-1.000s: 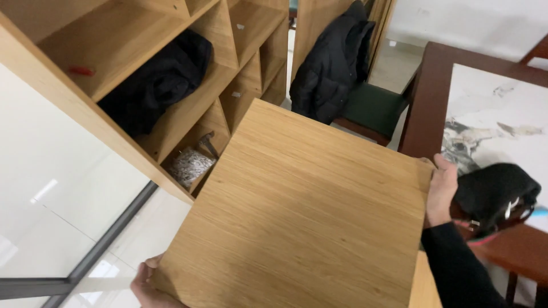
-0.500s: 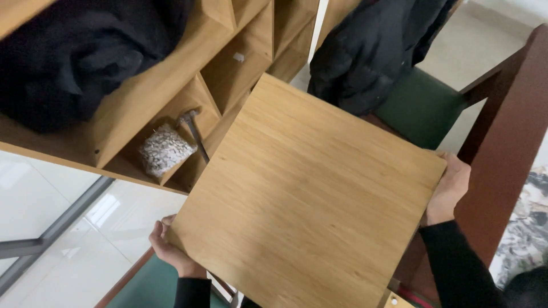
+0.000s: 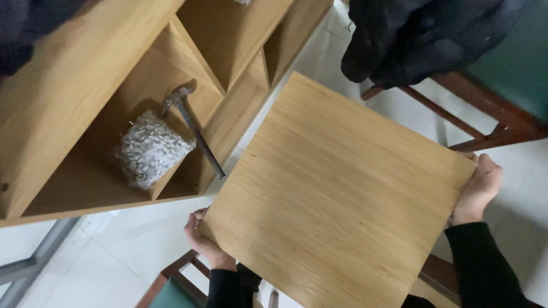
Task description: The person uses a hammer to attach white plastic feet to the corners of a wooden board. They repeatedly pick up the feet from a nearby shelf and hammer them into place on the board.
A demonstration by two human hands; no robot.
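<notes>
Left hand (image 3: 202,242): grip clamped on the near-left corner of a square wooden board (image 3: 342,194). Right hand (image 3: 478,191): grip clamped on the board's right corner. Board held flat between both grips, above pale floor. Up-left of the left grip: wooden shelf (image 3: 74,85), holding a hammer (image 3: 191,128) and a bag of small white pieces (image 3: 149,149). Black jacket (image 3: 422,34) beyond the right grip.
</notes>
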